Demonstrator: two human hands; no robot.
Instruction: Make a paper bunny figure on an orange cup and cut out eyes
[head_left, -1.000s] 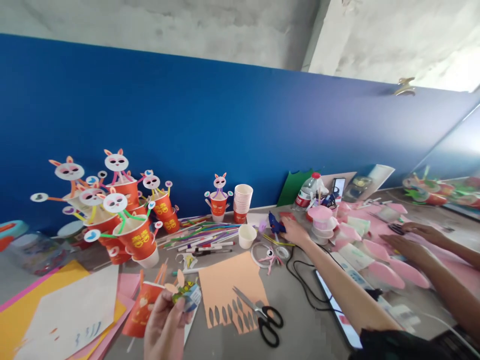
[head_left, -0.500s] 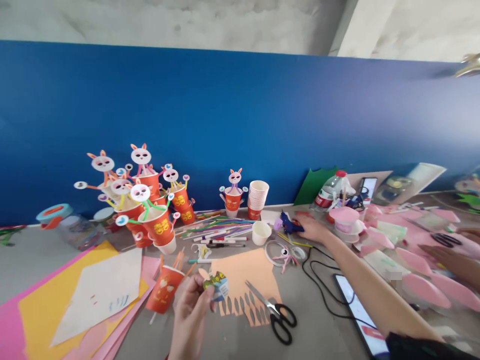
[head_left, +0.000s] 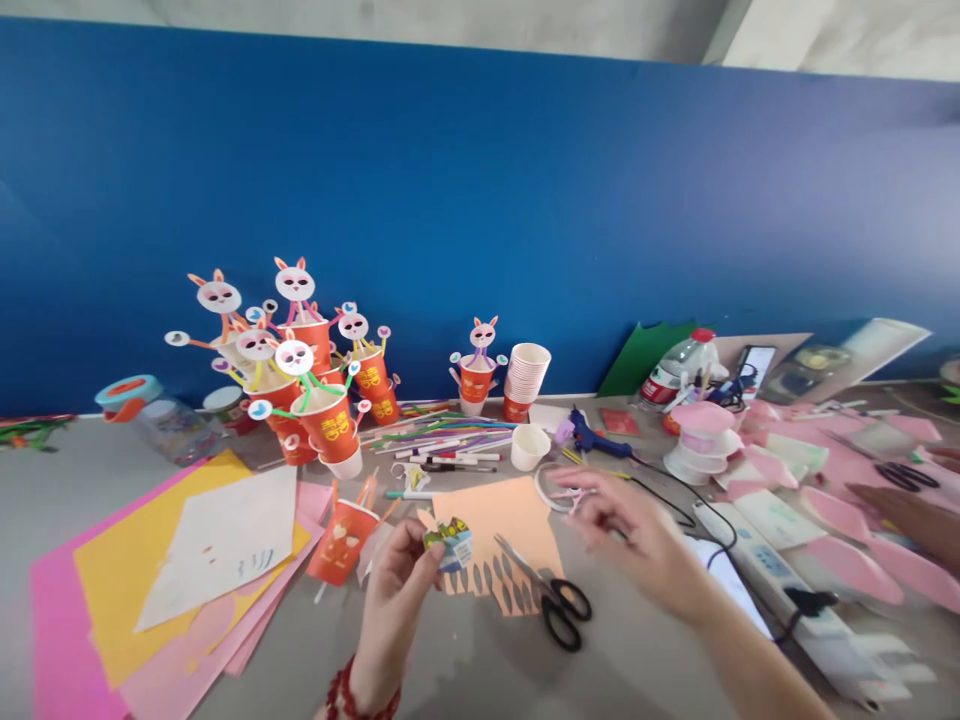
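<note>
My left hand [head_left: 405, 575] pinches a small rounded paper cutout [head_left: 450, 545], printed in green, yellow and blue, with a peach ear shape at its top. My right hand [head_left: 626, 525] is in the air, blurred, fingers apart and loosely bent; I see nothing held in it. Beneath its fingertips lie a clear tape roll [head_left: 551, 488] and a small pink figure [head_left: 576, 497]. The blue glue gun [head_left: 596, 440] rests farther back. Black-handled scissors [head_left: 559, 605] lie over a peach paper sheet [head_left: 495, 510] with leaf-shaped holes. An orange cup [head_left: 343, 542] with pipe cleaners tilts beside my left hand.
Rabbit-faced cups [head_left: 322, 420] cluster at back left, near coloured paper sheets [head_left: 97, 620]. Stacked cups [head_left: 526, 375], a white cup [head_left: 529, 447] and pens [head_left: 457, 460] stand or lie mid-table. A power strip [head_left: 787, 590], cable and another person's hand [head_left: 900, 510] are at right.
My right hand has let go of the glue gun and come back toward me. My left hand keeps the paper cutout. The view has tilted down and turned slightly left.
</note>
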